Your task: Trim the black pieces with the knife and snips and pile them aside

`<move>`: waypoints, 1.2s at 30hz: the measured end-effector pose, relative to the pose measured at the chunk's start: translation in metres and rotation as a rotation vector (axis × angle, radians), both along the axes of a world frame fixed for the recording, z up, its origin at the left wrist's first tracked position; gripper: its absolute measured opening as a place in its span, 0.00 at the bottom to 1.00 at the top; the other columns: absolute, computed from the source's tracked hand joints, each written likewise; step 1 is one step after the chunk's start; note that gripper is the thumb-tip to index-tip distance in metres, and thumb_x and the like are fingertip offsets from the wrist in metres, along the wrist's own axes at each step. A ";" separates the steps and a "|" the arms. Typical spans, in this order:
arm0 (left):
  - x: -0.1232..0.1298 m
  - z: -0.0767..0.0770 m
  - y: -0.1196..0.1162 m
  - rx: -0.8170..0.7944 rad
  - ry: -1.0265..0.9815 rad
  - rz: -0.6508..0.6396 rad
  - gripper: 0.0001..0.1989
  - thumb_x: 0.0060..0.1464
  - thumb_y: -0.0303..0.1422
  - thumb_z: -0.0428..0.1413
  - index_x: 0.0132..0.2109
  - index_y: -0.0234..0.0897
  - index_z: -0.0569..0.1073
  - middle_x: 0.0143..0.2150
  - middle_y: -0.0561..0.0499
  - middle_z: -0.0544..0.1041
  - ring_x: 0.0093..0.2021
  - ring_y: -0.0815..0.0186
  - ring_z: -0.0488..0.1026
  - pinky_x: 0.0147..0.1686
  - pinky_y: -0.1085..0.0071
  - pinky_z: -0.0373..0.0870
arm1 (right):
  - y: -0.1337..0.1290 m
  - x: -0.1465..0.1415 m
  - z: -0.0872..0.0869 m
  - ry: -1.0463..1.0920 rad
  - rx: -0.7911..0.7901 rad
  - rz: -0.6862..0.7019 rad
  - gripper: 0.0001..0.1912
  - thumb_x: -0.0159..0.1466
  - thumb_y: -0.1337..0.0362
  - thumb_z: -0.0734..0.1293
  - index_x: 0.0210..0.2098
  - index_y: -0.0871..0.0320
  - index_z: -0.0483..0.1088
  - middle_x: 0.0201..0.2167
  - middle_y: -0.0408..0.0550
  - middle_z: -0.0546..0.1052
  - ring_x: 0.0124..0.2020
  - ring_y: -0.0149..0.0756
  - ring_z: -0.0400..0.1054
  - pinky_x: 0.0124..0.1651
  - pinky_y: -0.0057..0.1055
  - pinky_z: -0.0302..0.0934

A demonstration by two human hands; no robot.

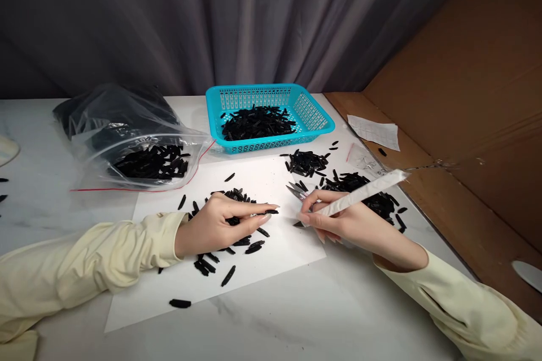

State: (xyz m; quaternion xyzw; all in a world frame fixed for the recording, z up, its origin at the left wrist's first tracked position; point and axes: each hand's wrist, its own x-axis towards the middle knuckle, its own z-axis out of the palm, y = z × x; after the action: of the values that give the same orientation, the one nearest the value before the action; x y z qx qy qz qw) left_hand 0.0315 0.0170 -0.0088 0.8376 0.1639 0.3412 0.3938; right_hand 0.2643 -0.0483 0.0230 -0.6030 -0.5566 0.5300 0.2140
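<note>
My left hand (224,223) pinches a small, slender black piece (271,212) between thumb and fingertips, above a loose heap of like black pieces (207,264) on a white sheet of paper (292,256). To the right, my right hand (339,217) is closed around a white-wrapped stick (364,193), held like a pen, with thin dark strands at its upper end. Pointed metal tips (295,191), perhaps of scissors or tweezers, show just beyond its fingers; how they are held is hidden. The kind of black piece is unclear; they look ridged and narrow.
Behind the hands stands a blue perforated basket (315,131) with black pieces inside. An open zip bag (122,118) of them lies left. Two more piles, a small pile (307,163) and a larger pile (381,203), lie right. A cardboard wall (474,84) bounds the right side.
</note>
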 end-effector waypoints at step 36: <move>0.001 0.003 0.002 -0.247 0.131 0.004 0.14 0.54 0.28 0.53 0.46 0.26 0.77 0.13 0.60 0.54 0.16 0.75 0.46 0.11 0.76 0.46 | 0.004 -0.021 0.031 0.327 0.112 -0.136 0.09 0.60 0.62 0.67 0.40 0.55 0.76 0.28 0.46 0.79 0.28 0.35 0.73 0.25 0.27 0.65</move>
State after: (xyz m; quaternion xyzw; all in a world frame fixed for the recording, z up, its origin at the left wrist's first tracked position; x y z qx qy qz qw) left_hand 0.0328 0.0191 -0.0063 0.8027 0.2318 0.2641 0.4818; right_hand 0.2431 -0.0440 0.0538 -0.5323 -0.5009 0.5735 0.3700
